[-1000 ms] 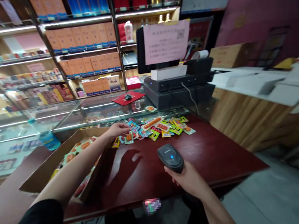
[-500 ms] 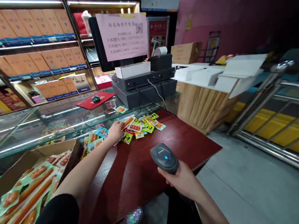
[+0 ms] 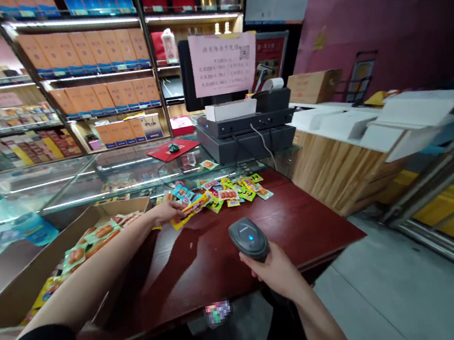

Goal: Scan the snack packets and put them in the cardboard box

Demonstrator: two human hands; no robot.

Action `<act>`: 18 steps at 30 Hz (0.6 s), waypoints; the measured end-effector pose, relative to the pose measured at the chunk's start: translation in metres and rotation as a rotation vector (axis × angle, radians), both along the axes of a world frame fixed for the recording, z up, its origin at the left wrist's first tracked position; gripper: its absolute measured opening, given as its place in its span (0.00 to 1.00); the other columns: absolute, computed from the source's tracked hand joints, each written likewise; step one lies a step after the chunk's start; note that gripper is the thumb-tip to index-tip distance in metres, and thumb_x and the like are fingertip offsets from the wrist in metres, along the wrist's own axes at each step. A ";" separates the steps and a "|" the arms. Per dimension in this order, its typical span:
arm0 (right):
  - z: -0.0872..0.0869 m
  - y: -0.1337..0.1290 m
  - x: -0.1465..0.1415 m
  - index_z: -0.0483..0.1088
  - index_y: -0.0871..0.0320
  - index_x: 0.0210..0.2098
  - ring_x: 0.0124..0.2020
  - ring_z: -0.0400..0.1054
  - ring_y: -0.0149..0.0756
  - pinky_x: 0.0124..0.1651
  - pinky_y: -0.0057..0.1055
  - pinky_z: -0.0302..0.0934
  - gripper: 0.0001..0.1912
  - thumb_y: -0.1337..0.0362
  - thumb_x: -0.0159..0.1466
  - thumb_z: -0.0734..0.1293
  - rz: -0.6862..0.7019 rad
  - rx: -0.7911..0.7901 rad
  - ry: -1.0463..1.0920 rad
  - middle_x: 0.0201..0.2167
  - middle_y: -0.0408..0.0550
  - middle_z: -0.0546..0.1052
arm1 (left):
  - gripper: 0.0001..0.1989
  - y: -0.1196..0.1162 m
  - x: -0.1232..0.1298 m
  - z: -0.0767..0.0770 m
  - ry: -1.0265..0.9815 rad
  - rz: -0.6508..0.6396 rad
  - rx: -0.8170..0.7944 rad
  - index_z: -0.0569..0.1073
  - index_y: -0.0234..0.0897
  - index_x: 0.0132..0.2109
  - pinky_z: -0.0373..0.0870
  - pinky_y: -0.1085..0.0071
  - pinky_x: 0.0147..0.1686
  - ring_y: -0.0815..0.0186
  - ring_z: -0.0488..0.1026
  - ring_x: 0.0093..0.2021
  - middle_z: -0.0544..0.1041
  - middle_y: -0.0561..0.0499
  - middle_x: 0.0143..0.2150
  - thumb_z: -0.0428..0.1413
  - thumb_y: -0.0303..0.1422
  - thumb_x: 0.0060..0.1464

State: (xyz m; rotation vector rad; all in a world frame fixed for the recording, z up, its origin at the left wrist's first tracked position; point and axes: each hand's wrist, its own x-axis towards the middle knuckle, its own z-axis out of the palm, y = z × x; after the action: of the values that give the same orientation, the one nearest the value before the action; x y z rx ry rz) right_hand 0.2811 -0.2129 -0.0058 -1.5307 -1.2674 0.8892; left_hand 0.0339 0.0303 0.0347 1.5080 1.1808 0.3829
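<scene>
My left hand (image 3: 169,211) is closed on a long yellow snack packet (image 3: 191,211), just above the red-brown table (image 3: 205,257). Right behind it lies a pile of small colourful snack packets (image 3: 227,194), several of them green, with sausages showing through some. My right hand (image 3: 269,265) grips a dark grey barcode scanner (image 3: 248,239), its blue light lit, over the table's front part. Left of the table, partly behind my left forearm, a cardboard box (image 3: 110,210) holds packaged sausages (image 3: 103,231).
A glass display counter (image 3: 80,182) runs behind the table, bearing a red mat (image 3: 171,148) with a mouse and a cash register (image 3: 247,133). White boxes (image 3: 342,120) top a wooden cabinet at right. A blue bottle (image 3: 34,228) stands at left.
My left hand now holds a yellow packet rather than an orange sausage packet at the pile, and sits nearer the box. The view has shifted left. My right hand still grips the scanner.
</scene>
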 end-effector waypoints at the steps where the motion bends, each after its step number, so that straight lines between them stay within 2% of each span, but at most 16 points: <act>1: 0.001 0.001 -0.005 0.71 0.59 0.32 0.19 0.70 0.35 0.21 0.27 0.62 0.14 0.53 0.60 0.70 0.016 -0.004 0.008 0.21 0.46 0.76 | 0.14 -0.009 -0.012 0.002 -0.040 -0.018 -0.045 0.81 0.34 0.33 0.69 0.76 0.27 0.68 0.73 0.26 0.79 0.51 0.28 0.70 0.31 0.33; 4: 0.004 0.005 -0.021 0.71 0.58 0.34 0.19 0.70 0.35 0.20 0.27 0.61 0.14 0.53 0.60 0.70 0.065 -0.001 0.022 0.21 0.46 0.76 | 0.19 -0.029 -0.039 0.007 -0.097 -0.060 -0.135 0.82 0.33 0.35 0.70 0.75 0.26 0.68 0.73 0.27 0.80 0.49 0.31 0.72 0.32 0.30; 7: 0.004 0.008 -0.032 0.71 0.58 0.35 0.19 0.71 0.35 0.20 0.27 0.61 0.15 0.52 0.60 0.70 0.095 0.019 -0.002 0.21 0.46 0.76 | 0.22 -0.037 -0.054 0.009 -0.100 -0.064 -0.159 0.83 0.34 0.36 0.70 0.75 0.26 0.67 0.74 0.28 0.81 0.48 0.32 0.74 0.34 0.28; 12: -0.001 0.010 -0.041 0.71 0.58 0.35 0.19 0.71 0.35 0.20 0.27 0.61 0.15 0.52 0.60 0.69 0.104 0.011 -0.039 0.22 0.46 0.77 | 0.27 -0.034 -0.062 0.009 -0.057 -0.085 -0.164 0.83 0.34 0.38 0.70 0.75 0.29 0.68 0.73 0.30 0.81 0.50 0.33 0.75 0.38 0.24; 18: -0.002 0.008 -0.042 0.70 0.58 0.34 0.19 0.71 0.34 0.20 0.27 0.62 0.14 0.53 0.61 0.69 0.104 0.023 -0.050 0.23 0.47 0.77 | 0.29 -0.028 -0.066 0.005 -0.021 -0.141 -0.159 0.83 0.35 0.41 0.68 0.75 0.30 0.68 0.73 0.31 0.82 0.50 0.34 0.74 0.39 0.26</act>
State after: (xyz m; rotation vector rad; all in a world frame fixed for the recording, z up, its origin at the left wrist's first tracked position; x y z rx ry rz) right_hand 0.2390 -0.2052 -0.0082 -1.4883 -1.3996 0.9047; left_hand -0.0324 0.0023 0.0395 1.4355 1.0563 0.2047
